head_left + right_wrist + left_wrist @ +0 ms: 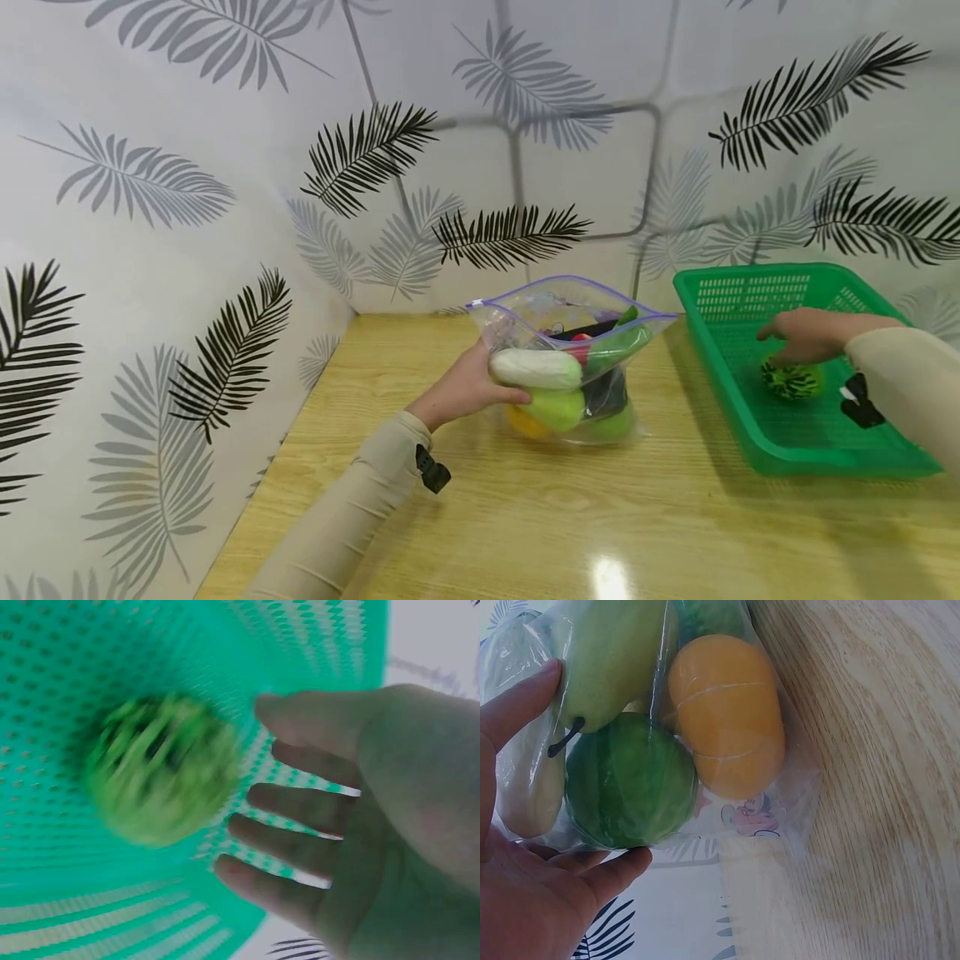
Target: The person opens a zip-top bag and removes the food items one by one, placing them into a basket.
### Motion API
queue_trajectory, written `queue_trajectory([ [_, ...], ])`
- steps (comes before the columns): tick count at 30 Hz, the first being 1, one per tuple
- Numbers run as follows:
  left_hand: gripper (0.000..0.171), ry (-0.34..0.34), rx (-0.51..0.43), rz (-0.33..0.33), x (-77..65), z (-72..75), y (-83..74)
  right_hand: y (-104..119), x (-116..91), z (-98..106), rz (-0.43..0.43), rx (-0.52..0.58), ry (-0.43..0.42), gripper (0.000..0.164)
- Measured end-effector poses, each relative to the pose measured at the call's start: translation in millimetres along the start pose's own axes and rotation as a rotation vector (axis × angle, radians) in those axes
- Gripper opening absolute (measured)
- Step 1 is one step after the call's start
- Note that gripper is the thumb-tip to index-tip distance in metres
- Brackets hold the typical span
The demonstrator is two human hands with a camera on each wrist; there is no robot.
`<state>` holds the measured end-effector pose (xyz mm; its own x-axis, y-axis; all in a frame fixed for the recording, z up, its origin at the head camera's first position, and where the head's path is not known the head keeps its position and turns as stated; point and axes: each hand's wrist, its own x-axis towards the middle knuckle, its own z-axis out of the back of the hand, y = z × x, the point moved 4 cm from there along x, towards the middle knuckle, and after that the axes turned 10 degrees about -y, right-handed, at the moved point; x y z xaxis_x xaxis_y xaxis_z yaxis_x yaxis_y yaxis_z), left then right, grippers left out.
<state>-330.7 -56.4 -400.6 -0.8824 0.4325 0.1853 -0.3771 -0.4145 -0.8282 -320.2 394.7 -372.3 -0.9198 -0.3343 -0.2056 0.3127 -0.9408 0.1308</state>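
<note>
My left hand (471,382) grips the left side of a clear zip bag (635,429), thumb in front and fingers behind it. The bag's mouth gapes, with a purple zip line and a white slider at its left end. Inside, a long white vegetable (534,369), a green pear (615,667), a dark green striped ball like a small watermelon (630,780) and an orange oblong piece (727,712) press against the plastic. My right hand (813,332) hovers with spread fingers over a round, ridged green-and-dark piece (161,772) in the basket, apart from it in the right wrist view.
The green plastic basket (727,392) with slotted walls stands at the right on the wood-grain table (525,517). White wall covering (465,183) with leaf prints rises behind and to the left. Each wrist wears a black strap (432,470).
</note>
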Motion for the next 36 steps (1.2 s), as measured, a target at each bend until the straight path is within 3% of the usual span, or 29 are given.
queue_trajectory([
  [3, 0.122, 0.004, -0.001, 0.007, -1.2, -0.7, 0.3, 28, 1, 18, 0.064, -0.035, -0.164, 0.042],
  [7, 0.122, -0.002, 0.007, 0.002, -2.1, -1.0, 0.1, 82, -1, 58, 0.129, -0.036, -0.329, 0.027],
  [11, 0.123, -0.013, 0.02, -0.011, -1.4, 0.2, 0.0, 142, -12, 99, 0.203, -0.036, -0.432, 0.011],
  [15, 0.123, -0.011, 0.035, -0.017, 0.2, 1.7, 0.1, 196, -17, 123, 0.313, -0.018, -0.451, 0.009],
  [19, 0.122, -0.02, 0.023, -0.017, 1.1, 2.9, -0.7, 234, -4, 124, 0.437, 0.002, -0.417, 0.011],
  [22, 0.12, -0.026, 0.005, -0.012, 0.8, 2.9, -0.4, 250, 17, 114, 0.483, -0.008, -0.312, 0.016],
  [28, 0.122, -0.054, 0.047, 0.02, -2.0, 4.2, 4.3, 260, 60, 84, 0.412, -0.074, -0.054, 0.04],
  [32, 0.121, -0.047, 0.053, 0.021, -2.4, 3.3, 3.5, 257, 71, 72, 0.363, -0.111, 0.032, 0.038],
  [36, 0.119, -0.032, 0.057, -0.007, 1.1, 0.9, 0.6, 256, 72, 70, 0.339, -0.134, 0.067, 0.035],
])
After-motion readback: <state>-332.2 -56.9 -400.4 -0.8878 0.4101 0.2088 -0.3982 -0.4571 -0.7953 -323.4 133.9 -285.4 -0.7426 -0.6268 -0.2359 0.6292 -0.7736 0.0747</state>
